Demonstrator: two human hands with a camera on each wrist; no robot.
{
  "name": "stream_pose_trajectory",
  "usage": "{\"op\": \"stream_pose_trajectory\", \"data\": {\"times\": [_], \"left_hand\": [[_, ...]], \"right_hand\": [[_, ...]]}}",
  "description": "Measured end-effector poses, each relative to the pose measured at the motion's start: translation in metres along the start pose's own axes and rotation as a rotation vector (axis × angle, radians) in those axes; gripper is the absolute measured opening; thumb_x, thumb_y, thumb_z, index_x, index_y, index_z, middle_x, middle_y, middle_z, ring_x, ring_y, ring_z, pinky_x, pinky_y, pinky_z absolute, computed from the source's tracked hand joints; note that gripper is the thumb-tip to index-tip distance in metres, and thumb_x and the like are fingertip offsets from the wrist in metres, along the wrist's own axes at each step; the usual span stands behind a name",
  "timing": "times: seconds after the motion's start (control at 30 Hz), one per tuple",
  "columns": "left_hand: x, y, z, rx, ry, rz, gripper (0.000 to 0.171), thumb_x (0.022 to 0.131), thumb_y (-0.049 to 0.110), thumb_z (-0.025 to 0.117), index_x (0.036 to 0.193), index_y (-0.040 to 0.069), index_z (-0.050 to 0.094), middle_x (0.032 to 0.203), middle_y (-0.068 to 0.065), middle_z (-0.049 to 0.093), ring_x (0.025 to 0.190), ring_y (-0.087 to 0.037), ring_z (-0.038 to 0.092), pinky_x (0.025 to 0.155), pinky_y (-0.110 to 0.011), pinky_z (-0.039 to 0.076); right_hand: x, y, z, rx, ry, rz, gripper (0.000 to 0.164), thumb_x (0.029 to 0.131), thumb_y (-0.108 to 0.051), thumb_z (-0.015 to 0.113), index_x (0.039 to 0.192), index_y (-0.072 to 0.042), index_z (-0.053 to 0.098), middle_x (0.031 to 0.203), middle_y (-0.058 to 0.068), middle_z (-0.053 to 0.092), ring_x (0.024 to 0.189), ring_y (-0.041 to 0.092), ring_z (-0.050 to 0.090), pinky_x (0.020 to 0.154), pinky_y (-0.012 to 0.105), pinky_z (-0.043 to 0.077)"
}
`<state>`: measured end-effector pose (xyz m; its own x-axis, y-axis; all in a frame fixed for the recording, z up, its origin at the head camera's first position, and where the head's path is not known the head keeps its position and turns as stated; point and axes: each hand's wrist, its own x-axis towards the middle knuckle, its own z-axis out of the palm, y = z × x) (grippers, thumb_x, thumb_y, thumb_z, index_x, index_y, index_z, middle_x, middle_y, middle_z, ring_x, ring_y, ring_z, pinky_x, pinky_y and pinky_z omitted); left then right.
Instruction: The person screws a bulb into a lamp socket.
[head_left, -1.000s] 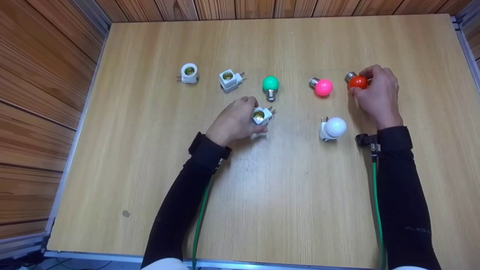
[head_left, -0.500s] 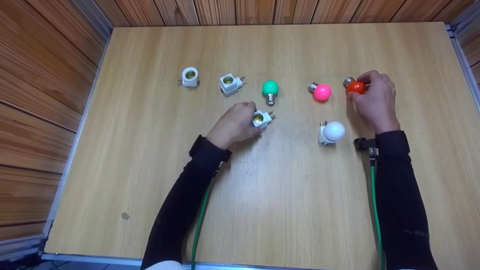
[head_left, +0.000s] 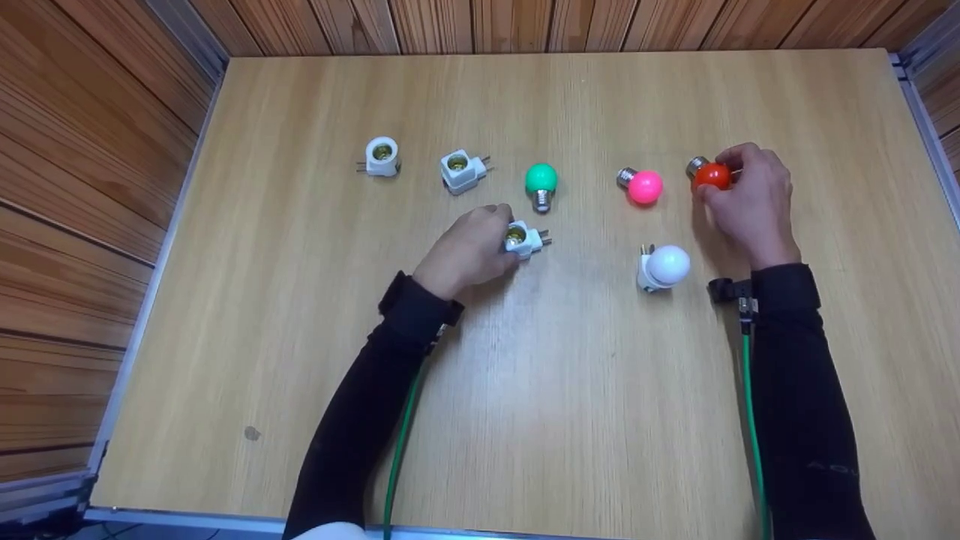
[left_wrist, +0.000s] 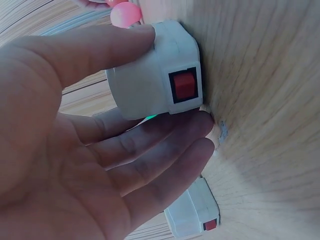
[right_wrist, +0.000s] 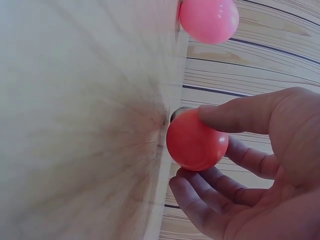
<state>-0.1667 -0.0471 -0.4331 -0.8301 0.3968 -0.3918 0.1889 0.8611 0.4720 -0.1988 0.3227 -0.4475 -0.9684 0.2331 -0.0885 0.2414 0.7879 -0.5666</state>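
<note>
In the head view my left hand point(head_left: 471, 251) holds a white plug-in lamp socket point(head_left: 519, 238) between thumb and fingers. Its open brass mouth faces up and its two prongs point right. A red rocker switch point(left_wrist: 184, 86) shows on the socket's side in the left wrist view. Farther right, my right hand point(head_left: 754, 199) pinches a red light bulb point(right_wrist: 196, 142) by its globe, thumb on one side and fingers on the other. The bulb's metal screw base point(head_left: 697, 165) points away to the upper left. Both things are at the wooden tabletop.
Two more white sockets point(head_left: 382, 157) point(head_left: 461, 172) stand at the back left. A green bulb point(head_left: 541, 180) lies beyond the left hand, a pink bulb point(head_left: 643, 187) left of the right hand. Nearer sits a socket with a white bulb point(head_left: 667, 265) in it. Green cables point(head_left: 752, 405) trail from both wrists.
My left thumb has drawn in closer to the socket, and the socket has turned slightly so its prongs point more to the right. The right hand stays on the red bulb. The head view shifted slightly.
</note>
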Motion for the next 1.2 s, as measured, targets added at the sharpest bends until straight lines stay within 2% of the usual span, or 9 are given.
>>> {"op": "stream_pose_trajectory", "data": {"times": [0.13, 0.43, 0.73, 0.83, 1.03, 1.2], "left_hand": [[0.0, 0.0, -0.001, 0.011, 0.025, 0.021, 0.05, 0.1, 0.02, 0.072, 0.145, 0.005, 0.055, 0.129, -0.01, 0.067, 0.111, -0.019, 0.065, 0.101, -0.038, 0.061], [-0.004, 0.0, -0.004, -0.002, 0.129, 0.109, 0.047, 0.095, 0.015, 0.076, 0.139, 0.006, 0.059, 0.129, -0.01, 0.067, 0.113, -0.02, 0.067, 0.101, -0.037, 0.062], [-0.012, -0.001, -0.008, -0.031, 0.205, 0.135, 0.049, 0.096, 0.018, 0.077, 0.139, 0.004, 0.059, 0.134, -0.011, 0.064, 0.12, -0.021, 0.065, 0.106, -0.034, 0.061], [-0.015, -0.001, -0.011, -0.049, 0.234, 0.151, 0.048, 0.095, 0.018, 0.078, 0.137, 0.004, 0.06, 0.133, -0.011, 0.064, 0.119, -0.02, 0.065, 0.107, -0.034, 0.061], [-0.02, -0.002, -0.015, -0.095, 0.312, 0.188, 0.043, 0.095, 0.017, 0.077, 0.133, 0.005, 0.061, 0.13, -0.01, 0.066, 0.12, -0.02, 0.065, 0.109, -0.035, 0.06], [-0.022, -0.004, -0.018, -0.112, 0.426, 0.248, 0.043, 0.093, 0.018, 0.075, 0.131, 0.005, 0.062, 0.127, -0.009, 0.067, 0.118, -0.022, 0.064, 0.105, -0.036, 0.06]], "right_hand": [[0.0, -0.001, -0.001, -0.004, 0.009, -0.005, 0.055, 0.1, -0.019, 0.065, 0.15, -0.002, 0.051, 0.148, 0.026, 0.053, 0.134, 0.041, 0.049, 0.116, 0.053, 0.045], [-0.001, -0.003, -0.002, 0.012, 0.041, -0.028, 0.054, 0.1, -0.021, 0.063, 0.15, -0.003, 0.052, 0.148, 0.025, 0.054, 0.133, 0.038, 0.05, 0.112, 0.049, 0.047], [-0.004, -0.004, -0.005, 0.032, 0.063, -0.016, 0.053, 0.101, -0.023, 0.063, 0.15, -0.005, 0.052, 0.149, 0.023, 0.053, 0.132, 0.035, 0.049, 0.11, 0.043, 0.048], [-0.007, -0.008, -0.008, 0.041, 0.094, -0.031, 0.053, 0.101, -0.024, 0.063, 0.148, -0.004, 0.053, 0.148, 0.022, 0.054, 0.132, 0.034, 0.05, 0.109, 0.041, 0.048], [-0.016, -0.018, -0.014, 0.075, 0.208, -0.094, 0.048, 0.099, -0.023, 0.069, 0.143, -0.005, 0.058, 0.141, 0.019, 0.058, 0.127, 0.028, 0.055, 0.102, 0.027, 0.052], [-0.021, -0.024, -0.019, 0.103, 0.254, -0.102, 0.048, 0.099, -0.024, 0.072, 0.143, -0.009, 0.059, 0.143, 0.016, 0.06, 0.125, 0.022, 0.057, 0.109, 0.032, 0.057]]}}
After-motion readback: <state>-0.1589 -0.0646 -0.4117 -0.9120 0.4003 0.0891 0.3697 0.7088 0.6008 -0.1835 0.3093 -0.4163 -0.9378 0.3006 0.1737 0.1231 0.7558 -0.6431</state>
